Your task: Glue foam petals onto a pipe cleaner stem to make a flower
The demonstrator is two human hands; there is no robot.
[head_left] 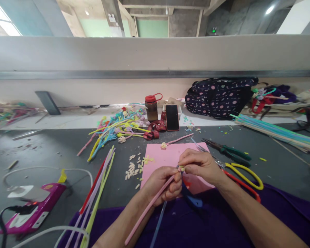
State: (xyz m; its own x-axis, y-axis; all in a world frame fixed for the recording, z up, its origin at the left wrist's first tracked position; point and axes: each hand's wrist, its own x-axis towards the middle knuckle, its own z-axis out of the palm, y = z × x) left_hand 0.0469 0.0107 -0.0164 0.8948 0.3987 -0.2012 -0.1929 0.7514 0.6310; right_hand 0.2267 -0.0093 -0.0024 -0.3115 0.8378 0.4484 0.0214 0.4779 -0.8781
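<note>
My left hand (165, 184) is closed around a long thin pink stem (150, 208), which slants down toward my lap. At the top end of the stem, my right hand (203, 167) pinches a small yellow piece (181, 168), with both hands' fingertips meeting there. Below the fingers hangs a flat blue tool (192, 199) with a hole near its end; what holds it is hidden. A thin blue strip (158, 224) also runs down below my left hand. Under the hands lies a pink sheet (157, 155), where a finished-looking pink stem with a yellow flower head (164, 146) rests at the far edge.
Small cut white pieces (131, 169) lie left of the sheet. Scissors (244, 174) and pliers (229, 151) lie right. Behind are colourful stems (113, 127), a bottle (151, 112), a phone (172, 117) and a bag (219, 98). A corded magenta device (45, 205) sits left.
</note>
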